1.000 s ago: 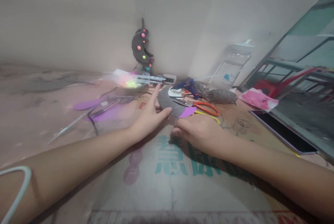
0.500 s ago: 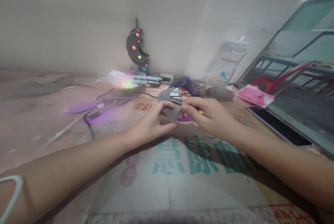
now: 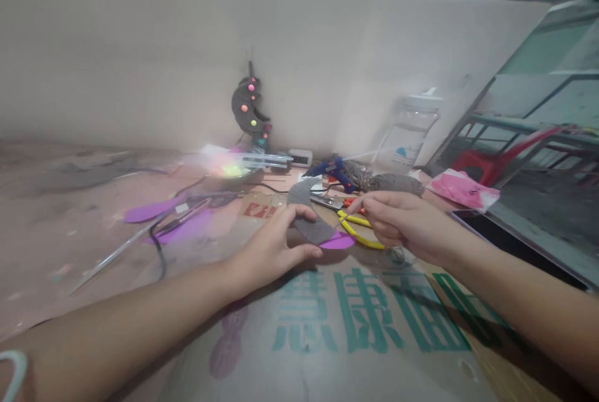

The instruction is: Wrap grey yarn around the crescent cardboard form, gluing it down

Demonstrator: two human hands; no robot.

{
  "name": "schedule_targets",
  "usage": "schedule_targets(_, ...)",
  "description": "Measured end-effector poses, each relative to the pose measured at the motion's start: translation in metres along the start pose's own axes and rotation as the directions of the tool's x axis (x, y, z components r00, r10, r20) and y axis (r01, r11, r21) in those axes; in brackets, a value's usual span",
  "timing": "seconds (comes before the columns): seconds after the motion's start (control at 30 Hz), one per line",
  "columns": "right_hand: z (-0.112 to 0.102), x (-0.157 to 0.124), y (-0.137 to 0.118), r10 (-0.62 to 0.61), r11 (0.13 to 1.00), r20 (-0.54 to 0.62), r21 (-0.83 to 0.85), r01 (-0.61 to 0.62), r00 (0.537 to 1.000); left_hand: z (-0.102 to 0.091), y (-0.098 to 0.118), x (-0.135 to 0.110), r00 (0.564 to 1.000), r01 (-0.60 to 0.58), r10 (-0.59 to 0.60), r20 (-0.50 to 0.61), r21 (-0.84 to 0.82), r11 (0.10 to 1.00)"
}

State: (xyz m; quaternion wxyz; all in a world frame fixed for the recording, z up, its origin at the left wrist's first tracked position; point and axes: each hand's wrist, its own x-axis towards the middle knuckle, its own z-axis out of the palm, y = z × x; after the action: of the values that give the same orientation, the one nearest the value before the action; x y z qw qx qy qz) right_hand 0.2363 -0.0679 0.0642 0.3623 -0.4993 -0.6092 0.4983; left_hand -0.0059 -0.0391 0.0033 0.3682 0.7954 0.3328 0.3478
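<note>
A crescent wrapped in grey yarn [image 3: 304, 202] is held upright in my left hand [image 3: 281, 240], thumb in front and fingers curled around its near side. Purple sheet material [image 3: 340, 240] shows at its lower right tip. My right hand [image 3: 397, 218] pinches a strand of grey yarn [image 3: 345, 218] that runs from that tip. Behind the hands lie pliers with yellow handles [image 3: 365, 240], partly hidden by my right fingers, and something with red-orange handles [image 3: 353, 203]. A ball of grey yarn [image 3: 397, 183] rests farther back.
A blue glue gun [image 3: 332, 169] stands near the wall. To the left are purple cut pieces [image 3: 156, 210] and a pen-like tool. A decorated dark crescent [image 3: 246, 105] leans at the back. A clear bottle [image 3: 414, 130], pink packet [image 3: 463, 190] and phone [image 3: 515, 246] are on the right.
My right hand has moved away to the right from the crescent, drawing the yarn strand out. More of the crescent and the yellow-handled pliers now shows. The view has tilted down slightly.
</note>
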Motion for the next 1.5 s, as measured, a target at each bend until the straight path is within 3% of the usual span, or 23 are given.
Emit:
schedule_targets(0.2, -0.02, 0.01, 0.004, 0.076, 0.962, -0.007, -0.263, -0.075, 0.997, -0.001, 0.002, 0.001, 0.999, 0.035, -0.035, -0.014, 0.03, 0.999)
schedule_targets(0.47, -0.018, 0.011, 0.003, -0.053, 0.986, -0.117, -0.163, 0.034, 0.992, 0.0, 0.001, 0.0, 0.999, 0.032, -0.029, -0.044, 0.056, 0.998)
schedule_targets(0.67, 0.006, 0.002, 0.006, -0.009, 0.996, 0.06, -0.086, 0.014, 0.998, 0.0, -0.003, 0.002, 0.999, 0.001, -0.001, -0.034, 0.024, 1.0)
schedule_targets(0.83, 0.006, 0.01, 0.023, -0.023, 0.997, 0.177, -0.071, 0.036, 0.984, 0.0, -0.005, 0.0, 1.0, -0.019, 0.019, -0.021, 0.032, 0.999)
schedule_targets(1.07, 0.0, 0.011, 0.021, -0.036, 0.979, 0.061, -0.198, 0.048, 0.997, -0.001, -0.004, 0.0, 1.0, -0.019, 0.02, -0.02, 0.054, 0.998)
schedule_targets(1.27, 0.002, 0.011, 0.018, -0.038, 0.938, 0.038, -0.343, 0.048, 0.999, -0.001, 0.001, 0.001, 0.999, -0.015, 0.018, -0.033, 0.082, 0.997)
schedule_targets(1.5, 0.003, 0.014, 0.022, -0.063, 0.934, 0.006, -0.353, 0.061, 0.998, -0.001, 0.0, 0.0, 0.999, -0.028, 0.03, -0.036, 0.039, 0.999)
